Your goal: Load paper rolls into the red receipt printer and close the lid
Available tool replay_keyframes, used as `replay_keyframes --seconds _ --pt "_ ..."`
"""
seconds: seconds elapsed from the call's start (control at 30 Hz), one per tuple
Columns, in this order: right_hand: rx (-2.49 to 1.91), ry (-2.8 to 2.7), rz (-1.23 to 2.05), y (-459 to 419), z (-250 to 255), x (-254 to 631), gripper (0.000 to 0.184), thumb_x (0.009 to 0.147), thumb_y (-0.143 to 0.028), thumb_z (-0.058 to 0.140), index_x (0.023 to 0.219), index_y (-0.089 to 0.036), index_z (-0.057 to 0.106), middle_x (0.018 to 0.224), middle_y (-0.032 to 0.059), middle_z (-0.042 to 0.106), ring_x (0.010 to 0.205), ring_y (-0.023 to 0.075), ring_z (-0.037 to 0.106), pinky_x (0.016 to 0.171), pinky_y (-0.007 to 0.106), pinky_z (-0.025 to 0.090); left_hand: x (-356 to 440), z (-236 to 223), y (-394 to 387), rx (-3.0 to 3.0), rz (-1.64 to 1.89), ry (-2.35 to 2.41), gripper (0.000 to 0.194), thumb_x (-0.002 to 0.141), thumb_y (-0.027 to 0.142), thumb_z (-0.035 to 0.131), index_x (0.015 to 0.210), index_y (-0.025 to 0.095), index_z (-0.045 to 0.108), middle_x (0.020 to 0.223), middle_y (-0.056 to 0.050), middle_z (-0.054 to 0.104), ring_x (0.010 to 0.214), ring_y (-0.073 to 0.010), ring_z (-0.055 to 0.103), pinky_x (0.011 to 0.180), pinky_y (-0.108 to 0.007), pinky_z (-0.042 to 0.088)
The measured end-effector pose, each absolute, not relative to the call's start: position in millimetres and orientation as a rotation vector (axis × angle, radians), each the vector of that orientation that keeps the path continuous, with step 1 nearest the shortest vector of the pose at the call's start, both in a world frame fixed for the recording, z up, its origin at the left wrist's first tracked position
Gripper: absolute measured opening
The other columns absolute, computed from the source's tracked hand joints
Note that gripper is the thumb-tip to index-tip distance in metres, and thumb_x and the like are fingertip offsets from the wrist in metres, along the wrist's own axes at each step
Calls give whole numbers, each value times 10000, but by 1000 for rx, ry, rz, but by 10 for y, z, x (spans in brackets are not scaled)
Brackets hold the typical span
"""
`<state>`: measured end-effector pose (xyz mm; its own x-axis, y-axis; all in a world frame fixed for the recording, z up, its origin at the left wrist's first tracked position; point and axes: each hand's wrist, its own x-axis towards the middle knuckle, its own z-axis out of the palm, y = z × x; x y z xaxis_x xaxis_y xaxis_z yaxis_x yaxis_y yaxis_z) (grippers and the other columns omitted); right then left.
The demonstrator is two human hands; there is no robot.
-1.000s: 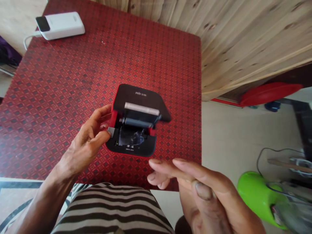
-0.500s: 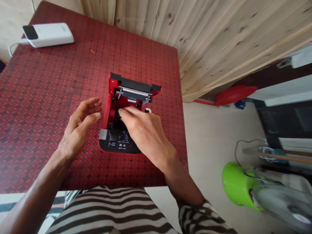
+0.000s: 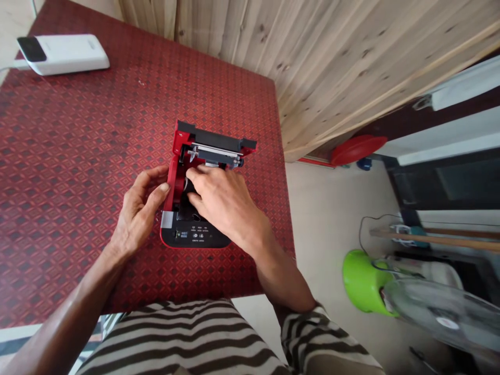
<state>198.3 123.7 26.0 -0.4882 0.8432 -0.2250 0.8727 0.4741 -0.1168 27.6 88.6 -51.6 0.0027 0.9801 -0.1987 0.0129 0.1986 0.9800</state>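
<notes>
A small red and black printer [image 3: 195, 235] sits on the red patterned table [image 3: 78, 156] with its lid [image 3: 216, 140] swung up and back. My left hand [image 3: 140, 211] grips the printer's left side, thumb on the red wall. My right hand [image 3: 222, 200] reaches down into the open paper bay, its fingertips curled inside and hidden from view; whether they hold anything I cannot make out. A row of small buttons shows on the printer's black front panel.
A white power bank [image 3: 62, 53] with a cable lies at the table's far left corner. A wooden plank wall [image 3: 332, 57] stands behind. On the floor to the right are a green container [image 3: 361, 281], a fan [image 3: 441, 320] and a red lid [image 3: 357, 148].
The lid went from half-raised to fully back. My right hand moved from near my lap into the printer's bay. My left hand let go briefly, then took hold of the left side again.
</notes>
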Motion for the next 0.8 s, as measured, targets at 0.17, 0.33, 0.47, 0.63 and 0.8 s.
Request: replay_keyframes --seconds 0.17,0.33,0.47,0.63,0.8 --pt "1551 2623 -291 1188 283 2001 303 1040 -124 435 1235 -164 663 1126 96 764 887 248 750 675 358 489 276 -511 883 1094 1056 1297 468 915 574 669 1276 277 670 1261 -61 752 1148 -322 702 1023 -481 562" --pt "1514 2651 -291 1189 320 2034 285 1031 -123 456 1222 -168 664 1118 87 756 887 244 744 656 351 462 277 -505 880 1121 1043 1309 469 932 570 653 1300 279 669 1235 -41 762 1104 -300 706 997 -448 558" --pt "1512 2653 -289 1140 387 2030 258 1037 -149 482 1220 -189 661 1100 69 746 878 223 733 650 338 455 268 -503 881 1135 1041 1324 431 945 541 653 1297 293 680 1216 4 761 1139 -294 686 1018 -438 529" --pt "1672 2825 -334 931 564 2215 203 1034 -195 521 1171 -190 671 1102 53 732 852 192 710 604 317 471 250 -508 886 1159 1021 1342 427 945 543 653 1295 301 688 1235 24 751 1157 -292 661 1024 -428 502" --pt "2186 2973 -1105 666 464 2855 267 862 -242 794 1098 -246 669 941 -38 728 543 74 544 505 241 445 218 -538 875 1154 985 1359 452 955 545 631 1342 315 668 1190 33 758 1201 -315 630 926 -399 502"
